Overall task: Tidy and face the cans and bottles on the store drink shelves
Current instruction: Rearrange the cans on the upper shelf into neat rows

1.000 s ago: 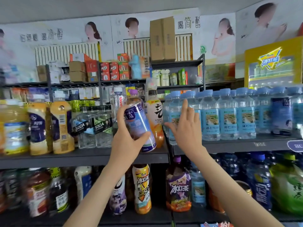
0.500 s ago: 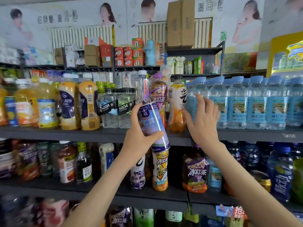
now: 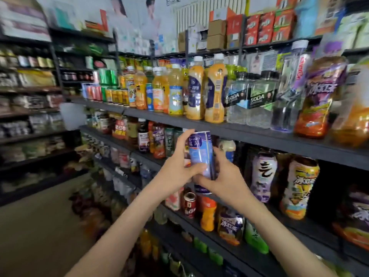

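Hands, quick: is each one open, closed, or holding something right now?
Left hand: closed around the blue can, gripping its left side.
Right hand: closed on the same can, lower on its right side.

The can [image 3: 201, 156] I hold is smooth, its blue print glossy. The shelf [image 3: 259, 136] boards look dark and matt. The soda bottles [image 3: 257, 100] are clear, shiny plastic, and the orange bottles [image 3: 214, 92] wear glossy film. Up top, the boxes [image 3: 216, 34] are dull brown cardboard.
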Demonstrator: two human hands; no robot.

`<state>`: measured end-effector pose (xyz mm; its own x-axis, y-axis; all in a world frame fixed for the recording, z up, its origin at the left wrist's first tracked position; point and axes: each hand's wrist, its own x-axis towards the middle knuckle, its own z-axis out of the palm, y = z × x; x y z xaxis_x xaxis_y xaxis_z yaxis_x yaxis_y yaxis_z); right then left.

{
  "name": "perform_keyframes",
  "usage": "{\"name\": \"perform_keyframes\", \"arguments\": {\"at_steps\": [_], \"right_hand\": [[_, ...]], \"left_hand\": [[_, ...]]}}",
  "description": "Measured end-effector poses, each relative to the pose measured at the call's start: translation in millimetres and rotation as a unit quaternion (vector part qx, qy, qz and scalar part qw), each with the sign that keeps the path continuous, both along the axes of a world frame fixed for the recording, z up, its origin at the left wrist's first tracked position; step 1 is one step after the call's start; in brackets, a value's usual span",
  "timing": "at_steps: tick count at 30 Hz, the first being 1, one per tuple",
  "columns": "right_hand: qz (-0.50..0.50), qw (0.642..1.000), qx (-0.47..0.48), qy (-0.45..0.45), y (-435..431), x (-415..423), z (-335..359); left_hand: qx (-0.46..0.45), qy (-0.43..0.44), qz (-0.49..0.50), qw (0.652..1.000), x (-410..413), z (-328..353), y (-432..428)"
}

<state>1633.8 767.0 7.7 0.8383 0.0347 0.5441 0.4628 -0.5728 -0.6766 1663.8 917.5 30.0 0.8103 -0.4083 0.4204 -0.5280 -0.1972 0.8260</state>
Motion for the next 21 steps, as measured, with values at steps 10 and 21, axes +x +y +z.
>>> {"name": "perform_keyframes", "arguments": {"at_steps": [10, 21], "right_hand": [[0.088, 0.981, 0.166, 0.036, 149.4, 114.3, -5.1], [0.136, 0.956, 0.261, 0.025, 381.9, 294.8, 25.8]], "left_hand": [[0.029, 0.074, 0.216, 0.973, 62.9, -27.2, 207.0], [0.124, 0.032, 0.274, 0.953, 212.7, -11.1, 453.0]]}}
